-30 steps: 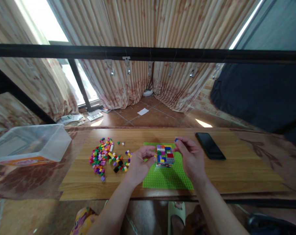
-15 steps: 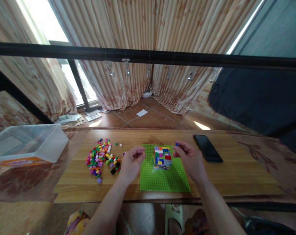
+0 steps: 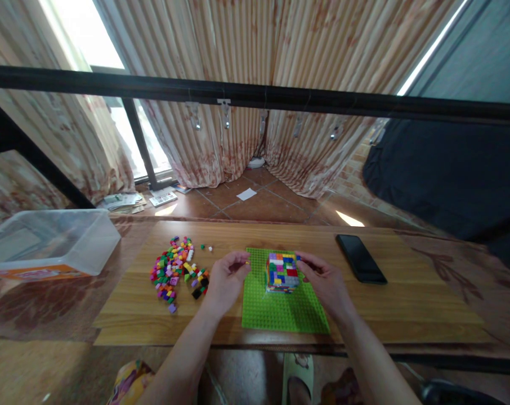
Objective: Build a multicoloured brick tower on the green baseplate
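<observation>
A block of many-coloured toy bricks (image 3: pixel 282 273) stands on a green studded baseplate (image 3: pixel 280 315). My right hand (image 3: pixel 325 278) pinches a small blue brick (image 3: pixel 298 258) at the block's far right corner; whether the brick touches the block I cannot tell. Over the plate's left edge, my left hand (image 3: pixel 227 278) is closed in a pinch on a tiny yellow brick (image 3: pixel 247 262), apart from the block. Left of that hand lies a loose pile of small coloured bricks (image 3: pixel 170 270) on the wooden table.
A black phone (image 3: pixel 361 259) lies on the wooden table (image 3: pixel 385 315) at the right. Beyond the table's left end stands a clear plastic bin (image 3: pixel 69 236). A dark metal bar (image 3: pixel 246 95) crosses above the far side, and small clips hang from it.
My right hand has moved left with the blue brick, from beside the block to its far right corner. The left hand stays almost in place. The view has shifted slightly.
</observation>
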### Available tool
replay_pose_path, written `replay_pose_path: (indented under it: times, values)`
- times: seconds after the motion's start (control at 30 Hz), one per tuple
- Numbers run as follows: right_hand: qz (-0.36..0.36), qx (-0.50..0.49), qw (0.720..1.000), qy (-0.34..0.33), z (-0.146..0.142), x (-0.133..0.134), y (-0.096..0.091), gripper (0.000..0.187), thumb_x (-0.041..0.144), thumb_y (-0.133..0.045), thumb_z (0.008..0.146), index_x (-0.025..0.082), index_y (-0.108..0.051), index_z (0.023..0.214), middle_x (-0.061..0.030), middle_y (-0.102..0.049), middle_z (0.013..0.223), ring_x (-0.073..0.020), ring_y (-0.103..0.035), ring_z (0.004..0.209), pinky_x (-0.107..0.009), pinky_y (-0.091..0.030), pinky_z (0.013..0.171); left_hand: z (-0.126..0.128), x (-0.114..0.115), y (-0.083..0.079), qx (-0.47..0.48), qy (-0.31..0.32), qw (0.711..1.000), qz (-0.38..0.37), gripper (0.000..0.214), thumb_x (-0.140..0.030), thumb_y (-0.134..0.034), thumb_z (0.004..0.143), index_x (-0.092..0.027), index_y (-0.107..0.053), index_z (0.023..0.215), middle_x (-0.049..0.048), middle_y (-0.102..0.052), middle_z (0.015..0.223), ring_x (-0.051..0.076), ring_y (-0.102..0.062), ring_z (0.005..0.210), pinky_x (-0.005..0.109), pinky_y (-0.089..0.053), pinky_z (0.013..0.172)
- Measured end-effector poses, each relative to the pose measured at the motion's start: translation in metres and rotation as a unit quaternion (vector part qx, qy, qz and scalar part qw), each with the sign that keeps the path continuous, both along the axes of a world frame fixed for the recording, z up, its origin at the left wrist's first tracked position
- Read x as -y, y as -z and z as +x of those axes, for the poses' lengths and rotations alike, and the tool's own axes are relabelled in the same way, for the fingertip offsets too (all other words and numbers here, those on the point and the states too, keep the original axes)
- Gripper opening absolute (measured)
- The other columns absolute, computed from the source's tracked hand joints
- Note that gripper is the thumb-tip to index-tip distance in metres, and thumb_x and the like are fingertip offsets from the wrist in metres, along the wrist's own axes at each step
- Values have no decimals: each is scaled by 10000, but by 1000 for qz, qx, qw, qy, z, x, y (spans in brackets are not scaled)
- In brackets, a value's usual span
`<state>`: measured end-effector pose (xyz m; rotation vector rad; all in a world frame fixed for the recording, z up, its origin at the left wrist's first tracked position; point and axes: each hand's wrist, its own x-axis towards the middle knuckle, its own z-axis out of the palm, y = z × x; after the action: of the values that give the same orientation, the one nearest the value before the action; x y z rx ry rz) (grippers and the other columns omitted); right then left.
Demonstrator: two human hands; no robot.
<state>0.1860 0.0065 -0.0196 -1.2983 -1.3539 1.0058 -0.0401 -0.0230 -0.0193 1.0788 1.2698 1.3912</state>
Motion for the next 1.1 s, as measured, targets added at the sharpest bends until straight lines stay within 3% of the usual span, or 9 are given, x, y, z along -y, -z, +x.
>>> replay_pose_path:
  times: [0.23,0.53,1.1]
  values:
    - [-26,-21,999,6,-5,1,9,417,463,-741,694,224,-756,1035,-63,-729,957,-145,-605,731,-268,-491,592,-1,0,1,-5,-1,1000,-4,188,-207,-691,688,-153,-709,867,36,-713,813,153,-636,745,269,-490,718]
    - [-91,-217,970,54,-20,10,10,372,349,-847,596,236,-770,942,-35,-749,881,-152,-662,691,-274,-534,587,-1,0,1,-8,4,1000,-5,168,-205,-684,695,-162,-712,854,39,-719,814,158,-640,745,270,-494,711]
    - [-160,-259,952,31,-19,1,7,329,256,-819,585,218,-752,904,-14,-751,781,-156,-672,624,-269,-522,554,1,2,2,-5,5,1000,-10,163,-186,-683,672,-172,-714,831,32,-711,785,157,-628,723,267,-488,690]
